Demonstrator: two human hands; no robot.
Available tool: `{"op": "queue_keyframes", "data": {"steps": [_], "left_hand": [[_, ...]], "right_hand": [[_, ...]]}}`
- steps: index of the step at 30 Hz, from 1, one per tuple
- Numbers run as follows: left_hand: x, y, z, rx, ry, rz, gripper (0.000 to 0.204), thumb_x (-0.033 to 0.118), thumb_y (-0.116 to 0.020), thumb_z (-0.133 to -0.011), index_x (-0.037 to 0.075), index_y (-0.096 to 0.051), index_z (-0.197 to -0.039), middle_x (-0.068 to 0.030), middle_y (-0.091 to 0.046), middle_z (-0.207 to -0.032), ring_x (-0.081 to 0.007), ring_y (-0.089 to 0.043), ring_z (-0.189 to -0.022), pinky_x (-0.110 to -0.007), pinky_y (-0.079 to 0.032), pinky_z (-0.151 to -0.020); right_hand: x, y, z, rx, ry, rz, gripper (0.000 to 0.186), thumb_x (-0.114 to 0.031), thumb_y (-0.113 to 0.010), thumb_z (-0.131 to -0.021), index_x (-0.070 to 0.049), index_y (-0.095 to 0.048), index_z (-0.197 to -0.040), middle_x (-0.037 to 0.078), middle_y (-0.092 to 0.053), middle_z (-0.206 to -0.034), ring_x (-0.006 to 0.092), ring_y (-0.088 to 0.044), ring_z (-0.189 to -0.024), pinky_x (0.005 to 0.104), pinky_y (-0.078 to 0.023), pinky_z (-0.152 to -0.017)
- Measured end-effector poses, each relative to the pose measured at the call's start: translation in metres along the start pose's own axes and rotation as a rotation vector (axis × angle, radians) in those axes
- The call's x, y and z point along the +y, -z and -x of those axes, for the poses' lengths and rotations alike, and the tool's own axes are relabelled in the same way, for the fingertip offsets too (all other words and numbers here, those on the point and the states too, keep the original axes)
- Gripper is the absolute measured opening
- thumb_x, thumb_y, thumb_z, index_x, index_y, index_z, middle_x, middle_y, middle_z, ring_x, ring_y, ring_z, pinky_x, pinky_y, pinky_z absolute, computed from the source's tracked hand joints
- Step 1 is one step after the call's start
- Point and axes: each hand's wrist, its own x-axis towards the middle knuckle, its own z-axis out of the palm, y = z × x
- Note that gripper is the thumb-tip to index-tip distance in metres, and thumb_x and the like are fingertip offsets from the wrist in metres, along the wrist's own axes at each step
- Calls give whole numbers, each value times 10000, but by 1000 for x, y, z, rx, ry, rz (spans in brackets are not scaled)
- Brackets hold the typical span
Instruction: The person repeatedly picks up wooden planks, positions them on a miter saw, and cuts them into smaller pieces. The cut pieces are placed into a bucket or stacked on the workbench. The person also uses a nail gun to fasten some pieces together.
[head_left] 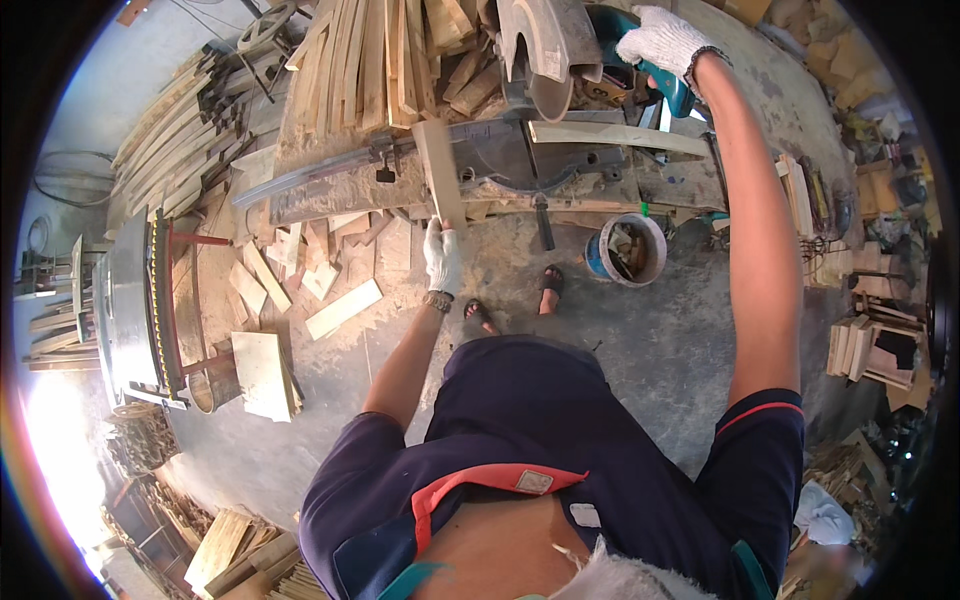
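Note:
My left hand [441,262], in a white knit glove, is closed around the near end of a short pale wooden board [437,170]. The board points away from me and reaches over the saw's long grey rail; its edges are slightly blurred. My right hand [658,40], gloved the same way, grips the teal handle [674,92] of a miter saw at the far right. The saw's grey blade guard [548,35] is raised at the back, with part of the round blade [550,98] showing below it. A longer wooden strip [620,137] lies along the saw's fence.
Many wooden strips [345,65] are piled behind the saw. Offcuts [343,308] litter the floor at left, near a leaning pale panel [262,375]. A white-and-blue bucket [630,250] with scraps stands below the bench. At far left is a metal-topped machine [128,310].

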Motion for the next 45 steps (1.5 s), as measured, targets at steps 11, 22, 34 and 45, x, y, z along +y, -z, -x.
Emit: {"op": "queue_keyframes", "data": {"steps": [11, 22, 34, 45], "left_hand": [[39, -144, -104, 197, 318, 861, 141, 36, -705, -928, -14, -592, -997, -125, -683, -865, -200, -670, -683, -294, -554, -583], [50, -139, -114, -195, 374, 195, 512, 370, -805, -879, 2, -635, -1192, -224, -719, -885, -350, -733, -832, -423, -620, -702], [59, -1, -158, 0, -612, -952, 1238, 430, -892, -699, 140, -164, -1658, -221, -476, -1415, -387, -516, -1284, -551, -344, -1140], [69, 28, -164, -60, -749, -1103, 879, 464, -845, -747, 152, -453, -1470, -140, -573, -1324, -317, -564, -1285, -536, -320, -1158]], "right_hand": [[-2, -1, 1, -46, -39, 97, 470, -218, -733, -668, 73, -695, -1034, 273, -723, -973, 344, -719, -862, 420, -553, -716], [3, 0, 0, -38, 17, 121, 482, -227, -736, -673, 88, -694, -1035, 279, -724, -971, 359, -719, -881, 426, -551, -734], [2, -1, 1, -18, 20, 45, 376, -186, -734, -669, 82, -684, -929, 221, -705, -802, 297, -696, -713, 413, -525, -626], [30, -29, 11, -55, -7, -78, 949, -180, -681, -685, 48, -386, -1559, 219, -691, -973, 221, -675, -604, 370, -585, -594]]}}
